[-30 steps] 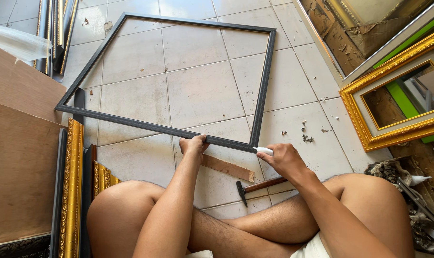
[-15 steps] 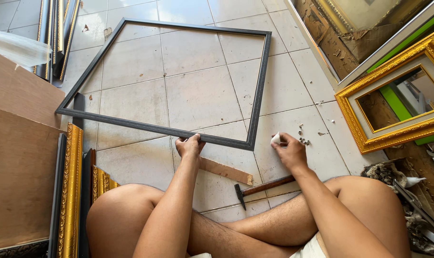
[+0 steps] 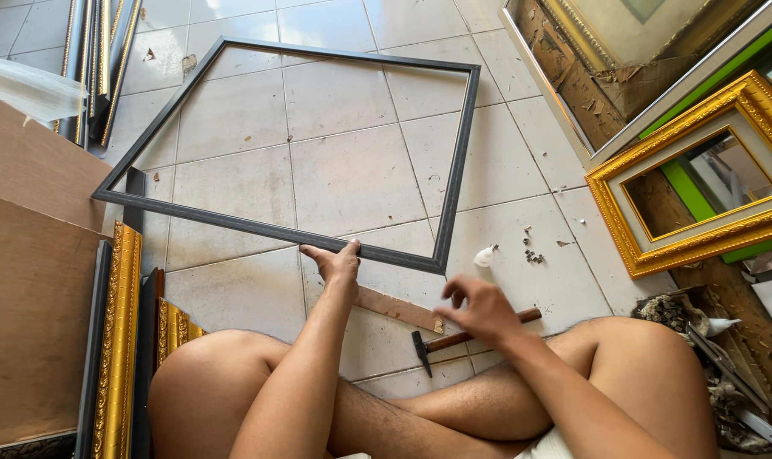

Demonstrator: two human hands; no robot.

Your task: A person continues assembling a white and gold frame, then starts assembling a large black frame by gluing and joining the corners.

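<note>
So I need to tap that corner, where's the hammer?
In the head view the hammer lies on the floor tiles just under the right hand, beside the wood strip.

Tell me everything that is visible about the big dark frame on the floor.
The dark frame is a large, empty rectangle of four thin, blackish moulding strips joined at the corners, looking like painted wood. It lies flat on the pale floor tiles, which show through it. The left hand presses on its nearest strip. The right hand hovers apart from it.
</note>
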